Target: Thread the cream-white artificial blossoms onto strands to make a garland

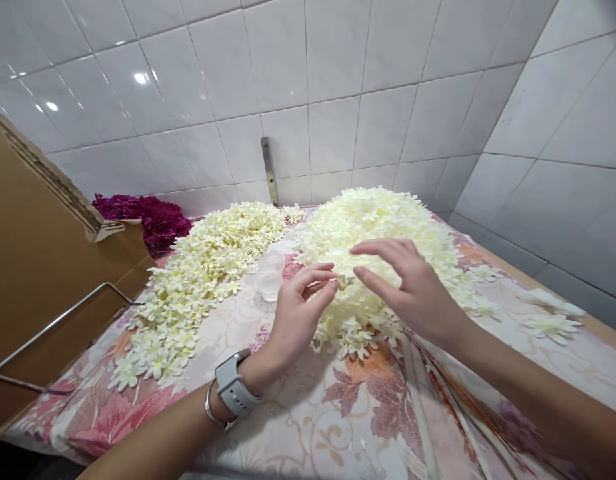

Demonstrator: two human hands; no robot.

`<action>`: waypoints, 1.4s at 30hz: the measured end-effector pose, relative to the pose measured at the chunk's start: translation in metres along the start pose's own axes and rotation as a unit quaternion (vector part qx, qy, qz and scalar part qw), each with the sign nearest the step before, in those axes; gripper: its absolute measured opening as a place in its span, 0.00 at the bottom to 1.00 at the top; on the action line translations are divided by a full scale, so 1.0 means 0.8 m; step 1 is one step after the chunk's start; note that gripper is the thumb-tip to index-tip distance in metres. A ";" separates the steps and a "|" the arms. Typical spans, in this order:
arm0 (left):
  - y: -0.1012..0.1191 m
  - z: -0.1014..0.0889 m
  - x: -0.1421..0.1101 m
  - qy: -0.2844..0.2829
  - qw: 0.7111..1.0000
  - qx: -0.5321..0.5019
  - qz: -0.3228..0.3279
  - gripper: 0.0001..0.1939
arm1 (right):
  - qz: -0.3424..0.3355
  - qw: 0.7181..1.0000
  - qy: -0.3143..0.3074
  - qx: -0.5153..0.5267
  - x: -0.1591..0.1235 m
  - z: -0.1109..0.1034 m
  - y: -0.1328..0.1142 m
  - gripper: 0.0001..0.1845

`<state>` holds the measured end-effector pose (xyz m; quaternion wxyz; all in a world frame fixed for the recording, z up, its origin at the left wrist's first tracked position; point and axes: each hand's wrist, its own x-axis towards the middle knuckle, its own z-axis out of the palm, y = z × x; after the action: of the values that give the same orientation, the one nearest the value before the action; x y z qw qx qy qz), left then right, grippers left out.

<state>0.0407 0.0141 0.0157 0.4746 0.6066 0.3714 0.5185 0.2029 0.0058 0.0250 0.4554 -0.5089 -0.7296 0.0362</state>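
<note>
My left hand (298, 313), with a grey watch and a bracelet at the wrist, pinches a small cream fabric flower (344, 280) between thumb and fingers. It sits at the near edge of a big mound of cream flowers (383, 220). My right hand (405, 283) hovers over that mound with its fingers spread and slightly curled, fingertips close to the pinched flower. A second, longer heap of smaller cream flowers (198, 280) stretches along the left of the floral tablecloth (338, 407).
A brown cardboard box (33, 267) with a metal wire handle (53, 327) stands at the left. Dark magenta flowers (153, 217) lie behind it by the tiled wall. A few loose flowers (551, 325) lie at the right. White tiled walls close the back and right.
</note>
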 end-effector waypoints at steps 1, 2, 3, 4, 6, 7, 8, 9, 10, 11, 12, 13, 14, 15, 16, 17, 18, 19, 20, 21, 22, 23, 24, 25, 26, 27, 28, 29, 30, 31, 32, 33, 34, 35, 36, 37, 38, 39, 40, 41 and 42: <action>0.000 0.000 -0.001 -0.005 1.000 0.003 0.000 0.03 | -0.010 1.000 -0.023 0.003 0.000 0.000 0.000 0.08; 0.001 0.000 -0.001 -0.004 1.000 0.007 0.001 0.03 | -0.017 0.999 -0.037 0.009 -0.001 0.001 -0.001 0.08; 0.001 0.000 -0.001 0.002 1.000 0.010 0.002 0.04 | -0.022 0.999 -0.046 0.015 -0.001 0.001 -0.001 0.08; 0.001 0.000 -0.001 0.007 1.000 0.011 0.001 0.04 | -0.028 0.998 -0.051 0.022 -0.002 0.001 -0.002 0.08; 0.000 -0.001 0.000 0.009 1.000 -0.002 -0.011 0.04 | -0.051 0.997 -0.046 0.023 -0.003 0.002 -0.004 0.07; 0.000 -0.001 0.000 0.007 1.000 -0.014 -0.019 0.05 | -0.070 0.997 -0.026 0.009 -0.004 0.002 -0.005 0.07; 0.000 0.000 0.000 0.004 0.999 -0.026 -0.028 0.05 | -0.094 0.995 0.005 -0.014 -0.006 0.003 -0.006 0.07; 0.000 0.000 0.000 0.003 0.999 -0.037 -0.035 0.06 | -0.120 0.991 0.043 -0.041 -0.007 0.003 -0.008 0.09; 0.000 0.000 -0.001 0.002 0.998 -0.045 -0.039 0.06 | -0.146 0.984 0.078 -0.067 -0.008 0.003 -0.009 0.10; 0.000 0.001 -0.002 0.001 0.998 -0.051 -0.039 0.06 | -0.168 0.977 0.096 -0.087 -0.009 0.003 -0.010 0.10; 0.000 0.002 -0.003 -0.002 0.998 -0.055 -0.037 0.06 | -0.184 0.973 0.096 -0.097 -0.010 0.003 -0.010 0.10; 0.000 0.002 -0.004 -0.008 0.998 -0.057 -0.035 0.07 | -0.194 0.973 0.079 -0.101 -0.010 0.003 -0.010 0.10; 0.000 0.002 -0.004 -0.014 0.998 -0.057 -0.035 0.07 | -0.199 0.973 0.057 -0.100 -0.010 0.003 -0.008 0.09; -0.001 0.002 -0.004 -0.019 0.997 -0.057 -0.038 0.07 | -0.201 0.974 0.036 -0.098 -0.010 0.003 -0.006 0.09; -0.001 0.002 -0.004 -0.022 0.997 -0.056 -0.046 0.08 | -0.199 0.975 0.019 -0.094 -0.009 0.003 -0.004 0.08; -0.002 0.002 -0.003 -0.023 0.997 -0.055 -0.055 0.08 | -0.197 0.977 0.007 -0.087 -0.008 0.003 -0.001 0.08; -0.002 0.002 -0.002 -0.021 0.996 -0.056 -0.064 0.08 | -0.190 0.979 -0.004 -0.077 -0.007 0.003 0.001 0.08; -0.002 0.002 -0.001 -0.018 0.996 -0.058 -0.070 0.08 | -0.180 0.982 -0.015 -0.064 -0.006 0.003 0.003 0.08; -0.002 0.002 0.000 -0.016 0.995 -0.060 -0.075 0.08 | -0.164 0.985 -0.025 -0.049 -0.005 0.002 0.004 0.07; -0.002 0.001 0.001 -0.014 0.995 -0.061 -0.076 0.08 | -0.146 0.988 -0.036 -0.032 -0.004 0.002 0.005 0.07; -0.001 0.001 0.001 -0.011 0.995 -0.063 -0.076 0.08 | -0.126 0.991 -0.045 -0.016 -0.003 0.001 0.005 0.07; -0.001 0.001 0.002 -0.009 0.995 -0.063 -0.074 0.08 | -0.106 0.993 -0.053 -0.001 -0.003 0.001 0.004 0.07; 0.000 0.001 0.002 -0.006 0.995 -0.063 -0.071 0.08 | -0.086 0.995 -0.058 0.013 -0.002 0.000 0.003 0.07; 0.000 0.001 0.002 -0.002 0.996 -0.063 -0.069 0.08 | -0.066 0.995 -0.064 0.025 -0.002 -0.001 0.002 0.07; 0.001 0.001 0.003 0.004 0.996 -0.064 -0.068 0.08 | -0.046 0.996 -0.063 0.034 -0.002 -0.001 0.001 0.07; 0.001 0.001 0.003 0.012 0.995 -0.065 -0.069 0.07 | -0.029 0.998 -0.052 0.036 -0.002 -0.002 0.000 0.06; 0.001 0.001 0.003 0.020 0.995 -0.066 -0.071 0.07 | -0.020 0.999 -0.029 0.029 -0.002 -0.002 0.000 0.04; 0.001 0.001 0.003 0.028 0.995 -0.067 -0.074 0.06 | -0.023 1.000 0.004 0.014 -0.002 -0.001 0.000 0.01; 0.001 0.000 0.003 0.033 0.994 -0.067 -0.075 0.06 | -0.039 0.999 0.037 -0.005 -0.003 0.000 0.000 0.02; 0.001 0.000 0.003 0.035 0.994 -0.066 -0.076 0.06 | -0.067 0.996 0.062 -0.021 -0.003 0.001 0.000 0.05; 0.001 0.000 0.003 0.034 0.994 -0.065 -0.075 0.06 | -0.101 0.992 0.073 -0.033 -0.004 0.003 0.000 0.07; 0.001 0.001 0.002 0.031 0.995 -0.063 -0.074 0.06 | -0.134 0.988 0.070 -0.039 -0.005 0.005 0.000 0.07; 0.001 0.001 0.001 0.026 0.995 -0.061 -0.072 0.07 | -0.161 0.984 0.059 -0.041 -0.006 0.006 -0.001 0.05; 0.001 0.001 0.000 0.020 0.996 -0.058 -0.069 0.07 | -0.178 0.982 0.046 -0.042 -0.007 0.008 -0.002 0.03; 0.002 0.001 0.000 0.015 0.996 -0.055 -0.067 0.08 | -0.185 0.981 0.038 -0.043 -0.007 0.009 -0.003 0.02; 0.002 0.001 -0.001 0.010 0.996 -0.052 -0.066 0.09 | -0.185 0.981 0.034 -0.042 -0.008 0.009 -0.004 0.03; 0.003 0.002 -0.002 0.008 0.997 -0.050 -0.066 0.09 | -0.179 0.983 0.032 -0.035 -0.008 0.009 -0.005 0.04; 0.003 0.002 -0.002 0.008 0.997 -0.048 -0.068 0.10 | -0.170 0.985 0.029 -0.023 -0.008 0.008 -0.006 0.05; 0.003 0.002 -0.003 0.010 0.996 -0.047 -0.071 0.10 | -0.159 0.987 0.024 -0.007 -0.007 0.006 -0.006 0.05; 0.004 0.001 -0.003 0.011 0.996 -0.045 -0.073 0.10 | -0.144 0.989 0.016 0.012 -0.007 0.004 -0.006 0.05; 0.004 0.001 -0.002 0.014 0.996 -0.045 -0.075 0.10 | -0.125 0.992 0.007 0.031 -0.006 0.002 -0.005 0.05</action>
<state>0.0411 0.0112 0.0185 0.5343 0.5476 0.3986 0.5057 0.1988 0.0006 0.0229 0.4768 -0.3996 -0.7830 -0.0018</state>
